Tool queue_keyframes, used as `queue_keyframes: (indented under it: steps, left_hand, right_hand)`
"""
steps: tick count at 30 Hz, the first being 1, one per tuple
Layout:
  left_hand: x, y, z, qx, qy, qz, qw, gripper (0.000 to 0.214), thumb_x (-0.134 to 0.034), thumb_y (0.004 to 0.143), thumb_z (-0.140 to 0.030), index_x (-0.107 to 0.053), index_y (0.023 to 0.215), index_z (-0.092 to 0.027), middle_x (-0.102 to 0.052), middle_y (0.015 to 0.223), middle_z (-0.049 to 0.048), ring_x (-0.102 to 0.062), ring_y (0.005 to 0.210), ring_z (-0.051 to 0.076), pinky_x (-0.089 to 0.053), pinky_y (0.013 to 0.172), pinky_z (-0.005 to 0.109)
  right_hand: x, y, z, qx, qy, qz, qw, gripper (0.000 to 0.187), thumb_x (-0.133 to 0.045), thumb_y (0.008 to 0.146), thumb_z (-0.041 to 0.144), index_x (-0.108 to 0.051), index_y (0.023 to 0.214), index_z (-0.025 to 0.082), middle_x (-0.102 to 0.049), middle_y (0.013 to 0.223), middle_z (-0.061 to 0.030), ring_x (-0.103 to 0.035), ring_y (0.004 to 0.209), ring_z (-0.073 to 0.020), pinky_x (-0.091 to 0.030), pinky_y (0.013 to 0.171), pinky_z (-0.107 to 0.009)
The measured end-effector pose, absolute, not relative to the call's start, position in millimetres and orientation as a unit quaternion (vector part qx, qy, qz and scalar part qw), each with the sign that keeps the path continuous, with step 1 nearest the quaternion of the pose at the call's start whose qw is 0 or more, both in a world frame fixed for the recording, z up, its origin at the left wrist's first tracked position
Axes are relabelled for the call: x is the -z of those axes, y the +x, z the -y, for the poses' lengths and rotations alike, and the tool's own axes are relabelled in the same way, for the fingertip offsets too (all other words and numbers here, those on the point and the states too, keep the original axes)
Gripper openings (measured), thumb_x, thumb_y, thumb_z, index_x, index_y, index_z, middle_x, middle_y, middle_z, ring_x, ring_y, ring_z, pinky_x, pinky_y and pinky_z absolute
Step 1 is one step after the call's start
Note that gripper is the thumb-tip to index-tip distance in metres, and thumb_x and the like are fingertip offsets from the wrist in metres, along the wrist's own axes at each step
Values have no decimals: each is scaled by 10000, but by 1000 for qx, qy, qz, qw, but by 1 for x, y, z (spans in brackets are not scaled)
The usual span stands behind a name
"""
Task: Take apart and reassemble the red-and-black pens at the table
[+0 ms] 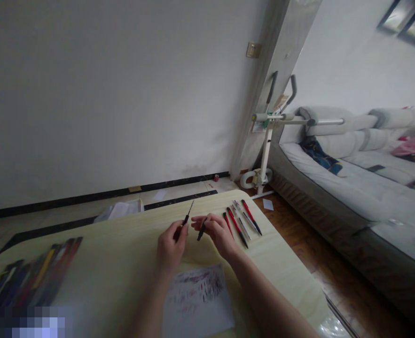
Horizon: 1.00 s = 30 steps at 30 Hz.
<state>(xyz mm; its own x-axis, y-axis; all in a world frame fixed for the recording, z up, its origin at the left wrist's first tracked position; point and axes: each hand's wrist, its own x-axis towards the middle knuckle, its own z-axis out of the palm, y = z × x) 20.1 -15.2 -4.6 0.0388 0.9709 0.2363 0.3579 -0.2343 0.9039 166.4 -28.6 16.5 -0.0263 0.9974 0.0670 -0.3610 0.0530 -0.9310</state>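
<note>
Between the fingers of the left hand (172, 241) was a slim black pen (186, 219); the right hand (219, 231) pinched a short black tube (201, 231). Separate handling seemed in hand, calling for steady grips.

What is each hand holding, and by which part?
Left hand: a black pen, by its near end. Right hand: a short black piece, near its upper end.

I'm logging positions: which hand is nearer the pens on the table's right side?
Right. The right hand is just left of those pens; the left hand is farther left.
</note>
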Motion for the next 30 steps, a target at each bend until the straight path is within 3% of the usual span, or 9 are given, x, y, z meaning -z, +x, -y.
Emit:
queue_keyframes:
  steps: [7,12,19,30]
  left_hand:
    - [-1,16,14,-465,632,-521,337,291,-525,751,-393,-639,871,-153,-623,711,39,-572,660,164,-427,578,221]
    - [3,15,13,-444,621,-517,387,322,-540,732,-403,-669,877,-146,-609,627,23,-553,581,156,-409,517,223]
    - [4,14,13,-427,637,-504,398,322,-544,729,-383,-691,864,-131,-574,547,14,-518,528,142,-391,488,222]
    - [0,16,15,-410,648,-501,402,278,-541,729,-380,-696,779,-155,-622,585,25,-566,568,165,-409,510,232]
  right_hand:
    - [-6,178,20,-552,-401,378,626,139,-495,720,245,-576,652,155,-620,701,-42,-521,545,-111,-426,545,-238]
    - [2,188,11,-532,-421,330,656,135,-502,698,283,-558,678,162,-526,542,9,-456,454,-103,-349,442,-220]
    - [0,197,8,-463,-433,284,720,105,-508,715,267,-533,691,167,-541,580,23,-404,413,-71,-308,407,-204]
    - [3,197,10,-430,-463,314,709,148,-511,736,295,-526,661,168,-534,570,24,-391,401,-69,-297,388,-206]
